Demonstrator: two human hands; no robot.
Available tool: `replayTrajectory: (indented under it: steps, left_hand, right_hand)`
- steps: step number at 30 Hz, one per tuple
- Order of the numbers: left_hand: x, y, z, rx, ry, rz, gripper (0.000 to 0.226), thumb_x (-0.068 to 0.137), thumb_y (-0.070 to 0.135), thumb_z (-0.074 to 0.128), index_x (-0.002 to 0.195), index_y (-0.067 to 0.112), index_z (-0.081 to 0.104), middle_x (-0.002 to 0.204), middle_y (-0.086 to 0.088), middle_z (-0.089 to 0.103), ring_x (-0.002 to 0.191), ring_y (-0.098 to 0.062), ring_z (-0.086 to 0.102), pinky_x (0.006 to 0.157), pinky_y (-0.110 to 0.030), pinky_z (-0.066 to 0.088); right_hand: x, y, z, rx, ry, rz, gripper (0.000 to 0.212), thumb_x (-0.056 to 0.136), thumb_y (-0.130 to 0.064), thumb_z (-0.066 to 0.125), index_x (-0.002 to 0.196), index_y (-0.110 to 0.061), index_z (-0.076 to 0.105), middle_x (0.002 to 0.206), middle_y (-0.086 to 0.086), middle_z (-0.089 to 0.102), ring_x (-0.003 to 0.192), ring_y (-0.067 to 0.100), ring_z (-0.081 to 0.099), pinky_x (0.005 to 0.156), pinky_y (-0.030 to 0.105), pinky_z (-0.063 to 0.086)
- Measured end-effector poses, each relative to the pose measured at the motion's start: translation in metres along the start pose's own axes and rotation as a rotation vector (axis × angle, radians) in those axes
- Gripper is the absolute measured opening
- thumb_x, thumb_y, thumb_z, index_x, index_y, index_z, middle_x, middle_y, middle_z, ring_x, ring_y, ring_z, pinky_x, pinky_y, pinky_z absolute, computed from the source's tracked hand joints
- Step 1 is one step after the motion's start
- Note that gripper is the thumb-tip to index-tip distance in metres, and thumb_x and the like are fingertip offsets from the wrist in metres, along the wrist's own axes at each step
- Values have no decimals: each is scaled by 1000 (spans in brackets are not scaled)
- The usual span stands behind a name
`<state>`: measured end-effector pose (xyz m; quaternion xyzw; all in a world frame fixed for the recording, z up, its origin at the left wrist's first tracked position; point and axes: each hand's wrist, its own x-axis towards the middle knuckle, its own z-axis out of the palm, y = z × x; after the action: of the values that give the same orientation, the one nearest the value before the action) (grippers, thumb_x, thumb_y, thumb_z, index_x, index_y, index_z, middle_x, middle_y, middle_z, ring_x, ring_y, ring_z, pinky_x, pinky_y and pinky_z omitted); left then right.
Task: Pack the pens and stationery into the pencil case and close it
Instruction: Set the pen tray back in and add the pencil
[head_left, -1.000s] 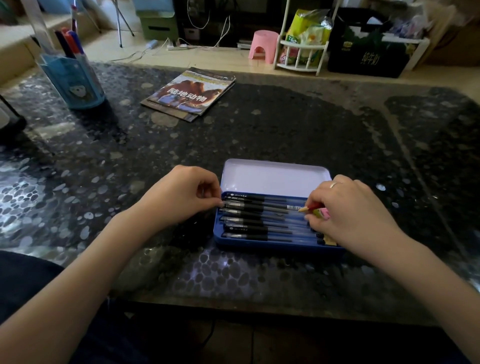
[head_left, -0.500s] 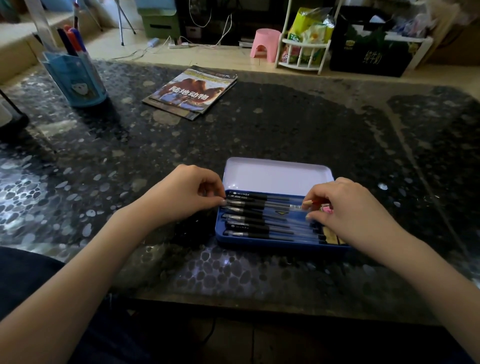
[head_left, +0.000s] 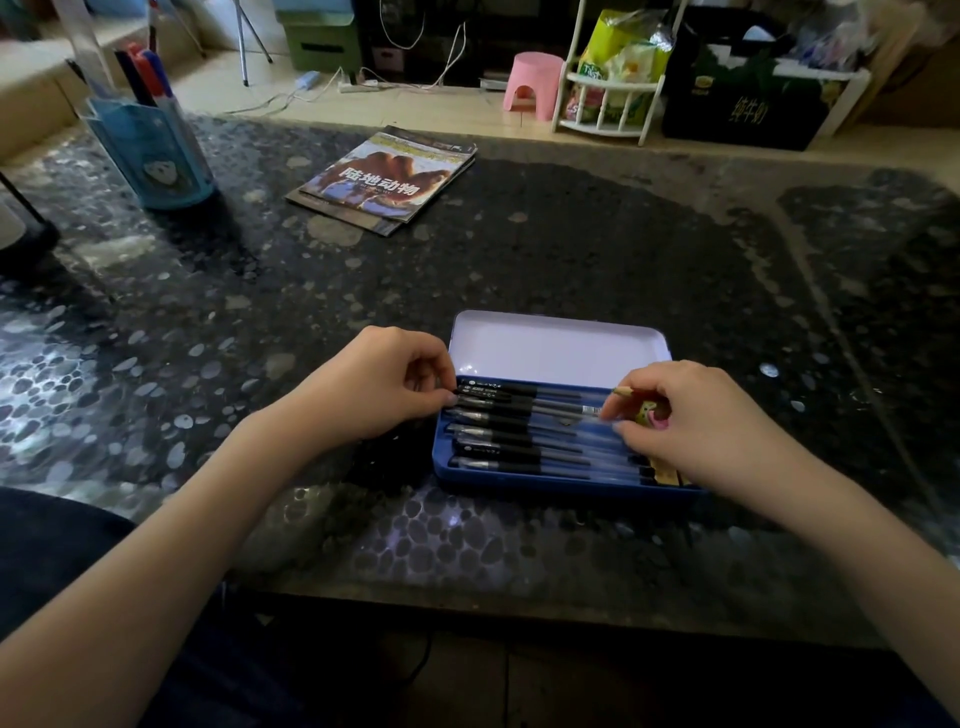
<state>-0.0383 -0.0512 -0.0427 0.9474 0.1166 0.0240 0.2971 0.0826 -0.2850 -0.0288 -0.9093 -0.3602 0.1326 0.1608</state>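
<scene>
A blue tin pencil case (head_left: 519, 486) lies open near the table's front edge, its white-lined lid (head_left: 558, 345) folded back flat. Several black pens (head_left: 519, 434) lie side by side in the tray. My left hand (head_left: 374, 387) is at the tray's left end, fingertips pinching the cap end of an upper pen. My right hand (head_left: 696, 421) covers the tray's right end with curled fingers and holds a short pencil (head_left: 623, 391) with a small pink and yellow piece (head_left: 649, 413) beside it. The tray's right end is hidden under that hand.
A stack of magazines (head_left: 387, 179) lies at the back centre of the dark pebble-patterned table (head_left: 571, 249). A blue pen holder (head_left: 156, 150) with markers stands at the back left. Beyond the table are a pink stool (head_left: 532, 85) and a white rack (head_left: 608, 98).
My right hand has shifted slightly up the tray with the short pencil. My left hand has stayed at the pens' left ends. The case has not moved.
</scene>
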Motion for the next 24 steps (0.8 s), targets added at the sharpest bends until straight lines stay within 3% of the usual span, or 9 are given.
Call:
replayTrajectory:
  steps: [5, 11, 16, 24]
  left_hand:
    - [0, 1, 0, 7, -3, 13, 6, 80, 19, 71, 82, 22, 66, 68, 6, 62, 62, -8, 56, 60, -14, 45]
    - [0, -1, 1, -20, -5, 44, 8, 80, 18, 71, 82, 23, 65, 70, 3, 63, 67, -9, 57, 61, -14, 45]
    - [1, -2, 3, -39, -2, 56, 8, 80, 17, 71, 81, 22, 65, 70, 2, 63, 66, -11, 57, 60, -14, 44]
    - [2, -1, 4, 41, 10, 90, 6, 80, 18, 70, 83, 22, 66, 73, 3, 65, 66, -10, 58, 63, -20, 47]
  right_hand:
    - [-1, 0, 2, 53, 26, 4, 10, 84, -20, 70, 84, -30, 70, 79, -19, 60, 74, -3, 56, 64, 9, 38]
    - [-1, -3, 6, 87, 57, 32, 14, 82, -20, 71, 79, -32, 66, 81, -17, 62, 79, -1, 58, 77, 21, 48]
    - [-1, -1, 7, 85, 64, 30, 15, 82, -21, 72, 77, -32, 63, 81, -13, 63, 75, 3, 61, 65, 20, 51]
    - [-2, -4, 8, 9, 95, -3, 10, 81, -24, 73, 82, -32, 67, 87, -14, 64, 84, 2, 60, 81, 27, 53]
